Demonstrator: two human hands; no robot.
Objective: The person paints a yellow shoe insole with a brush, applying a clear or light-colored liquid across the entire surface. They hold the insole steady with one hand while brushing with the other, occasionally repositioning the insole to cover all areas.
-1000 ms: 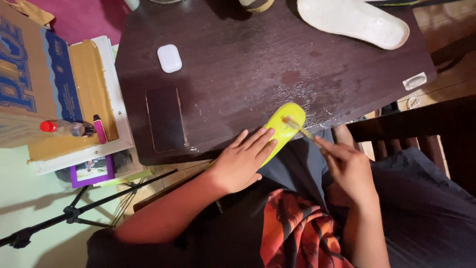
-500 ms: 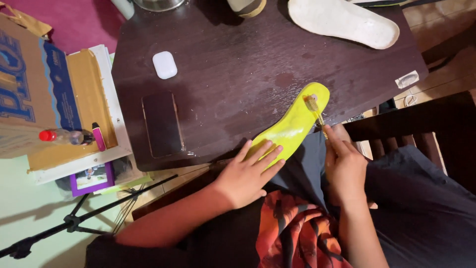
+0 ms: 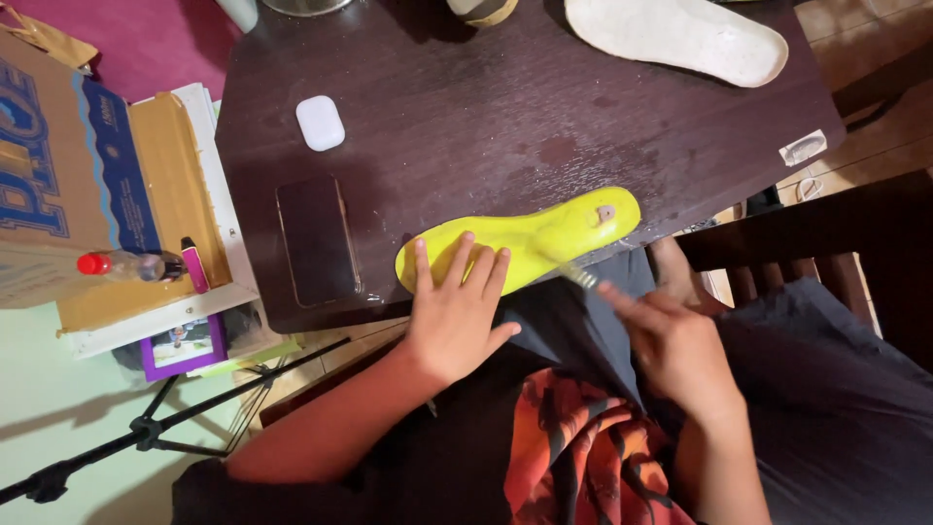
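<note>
A yellow-green shoe insole lies along the near edge of the dark wooden table. My left hand rests flat on its left end, fingers spread. My right hand is just below the insole's middle and grips a thin brush-like tool, blurred by motion, whose tip touches the insole. A small patch shows near the insole's right end.
A dark phone and a small white case lie on the table's left part. A white insole lies at the far right. A cardboard box, a red-capped bottle and a tripod are at left. A dark chair stands at right.
The insole has swung from a steep tilt to lie nearly along the table edge. My left hand now lies flat on it. My right hand has drawn the tool down from the insole's tip.
</note>
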